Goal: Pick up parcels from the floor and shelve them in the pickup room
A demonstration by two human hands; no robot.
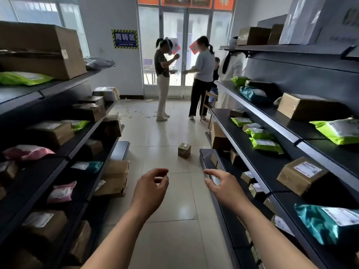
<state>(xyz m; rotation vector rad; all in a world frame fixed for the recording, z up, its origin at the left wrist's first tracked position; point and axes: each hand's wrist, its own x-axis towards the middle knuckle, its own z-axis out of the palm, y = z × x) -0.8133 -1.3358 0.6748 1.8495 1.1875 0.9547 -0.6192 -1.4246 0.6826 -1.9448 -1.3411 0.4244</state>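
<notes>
A narrow aisle of glossy cream floor tiles [165,239] runs between dark metal shelving on the left [58,166] and on the right [272,133]. At the far end, glass doors [184,55] let in bright daylight under orange banners [186,1], with a window [38,10] high on the left. A blue sign with a striped border [125,39] hangs on the pale far wall [108,20], and a wooden chair [207,105] stands near the doors.

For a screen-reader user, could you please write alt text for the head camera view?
Two empty hands, left hand and right hand, reach forward down an aisle toward a small cardboard box on the tiled floor. Parcel-filled dark shelves line both sides; several people stand by the glass doors beyond.
</notes>
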